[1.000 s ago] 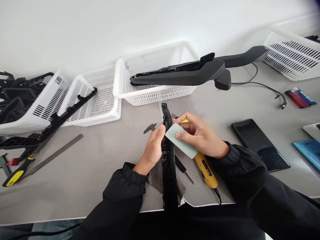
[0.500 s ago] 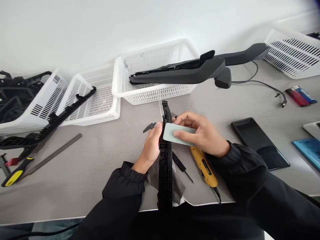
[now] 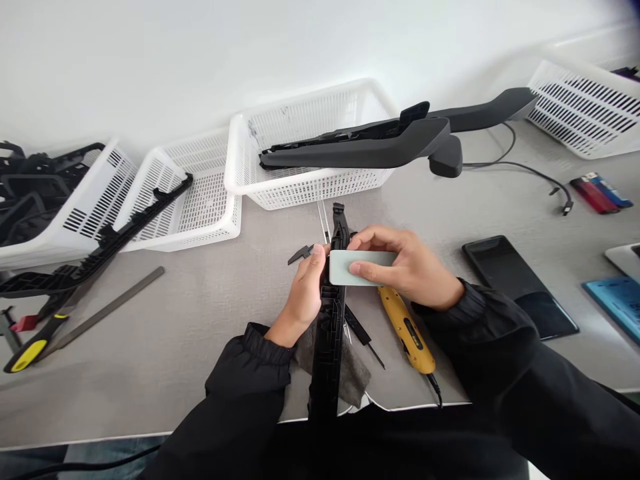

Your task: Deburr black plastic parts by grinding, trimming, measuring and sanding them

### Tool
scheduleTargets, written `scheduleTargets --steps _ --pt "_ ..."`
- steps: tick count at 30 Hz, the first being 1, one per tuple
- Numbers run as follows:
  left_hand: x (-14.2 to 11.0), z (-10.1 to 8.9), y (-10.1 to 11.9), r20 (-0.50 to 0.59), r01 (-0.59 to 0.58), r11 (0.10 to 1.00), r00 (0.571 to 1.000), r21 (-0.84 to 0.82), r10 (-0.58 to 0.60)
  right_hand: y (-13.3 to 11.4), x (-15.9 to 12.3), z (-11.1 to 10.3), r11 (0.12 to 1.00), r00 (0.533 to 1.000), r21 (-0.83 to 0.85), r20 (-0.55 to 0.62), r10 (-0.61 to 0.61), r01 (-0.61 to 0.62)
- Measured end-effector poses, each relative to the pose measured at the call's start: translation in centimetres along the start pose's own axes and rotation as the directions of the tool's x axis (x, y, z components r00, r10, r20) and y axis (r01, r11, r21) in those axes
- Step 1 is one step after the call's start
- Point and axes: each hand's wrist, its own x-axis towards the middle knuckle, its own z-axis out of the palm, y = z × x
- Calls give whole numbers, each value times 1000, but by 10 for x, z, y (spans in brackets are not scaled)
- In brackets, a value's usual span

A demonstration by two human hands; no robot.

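A long black plastic trim part (image 3: 329,340) stands lengthwise before me, its ribbed side facing up. My left hand (image 3: 303,293) is closed around its left edge, the thumb along the side. Between the thumb and fingers of my right hand (image 3: 400,267) is a flat, pale green rounded block (image 3: 345,268), its kind unclear. The block's left end lies over the trim part; whether it touches is hard to tell. Beneath the part are a grey cloth (image 3: 357,380) and a black caliper (image 3: 300,254), partly hidden. A yellow corded power tool (image 3: 407,330) lies below my right hand.
White baskets (image 3: 310,198) line the back, with dark trim parts (image 3: 360,157) jutting out rightward. At left lie a flat file (image 3: 115,300) and a yellow-black handle (image 3: 30,350). A phone (image 3: 520,287), lighters (image 3: 600,193) and a cable (image 3: 540,172) are on the right.
The trim part has tilted, its far end shifting right and its near end left. My right hand and the pale green block have moved slightly right, and the block has turned nearly level.
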Motion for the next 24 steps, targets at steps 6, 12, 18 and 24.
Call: scheduleTargets --steps 6,12,18,24 --pt "0 -1 0 -42 0 1000 999 21 1 1 0 0 1000 1000 5 6 2 -2" --pt "2 -1 -1 30 4 999 1000 -53 -3 0 2 -4 1000 999 4 16 28 -28" --pt "0 -4 -3 -12 -26 998 1000 -53 25 8 3 0 1000 987 20 -157 20 -17" --pt "-7 -9 0 168 -3 998 986 56 -6 13 5 -4 999 958 24 -285 44 -39"
